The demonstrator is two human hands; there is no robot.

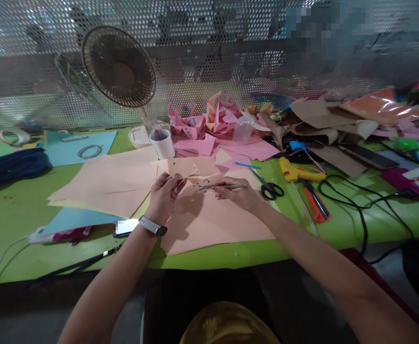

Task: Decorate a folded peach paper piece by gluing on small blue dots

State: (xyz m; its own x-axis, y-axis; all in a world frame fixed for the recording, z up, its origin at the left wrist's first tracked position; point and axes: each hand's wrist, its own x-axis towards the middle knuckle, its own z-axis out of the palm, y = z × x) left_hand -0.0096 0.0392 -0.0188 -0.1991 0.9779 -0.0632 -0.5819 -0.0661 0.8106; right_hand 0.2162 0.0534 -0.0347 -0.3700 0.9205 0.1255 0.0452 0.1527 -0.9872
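My left hand (164,193), with a watch (153,225) on its wrist, is closed, its thumb and fingers pinching the edge of a small peach paper piece (195,170) with dark dots. My right hand (236,193) grips slim metallic tweezers (231,186), their tip pointing left among tiny blue-green dots (202,183). These dots lie scattered on the stacked peach paper sheets (209,222) under both hands. Just behind is a peach strip (184,165) bearing a few dots. Black-handled scissors (272,191) lie right of my right hand.
A fan (119,67) and a white cup (162,143) stand behind. Folded pink paper shapes (191,124) pile up at the back. To the right lie a yellow glue gun (300,171), an orange cutter (316,203) and black cables (361,205). A phone (126,228) lies near my left wrist.
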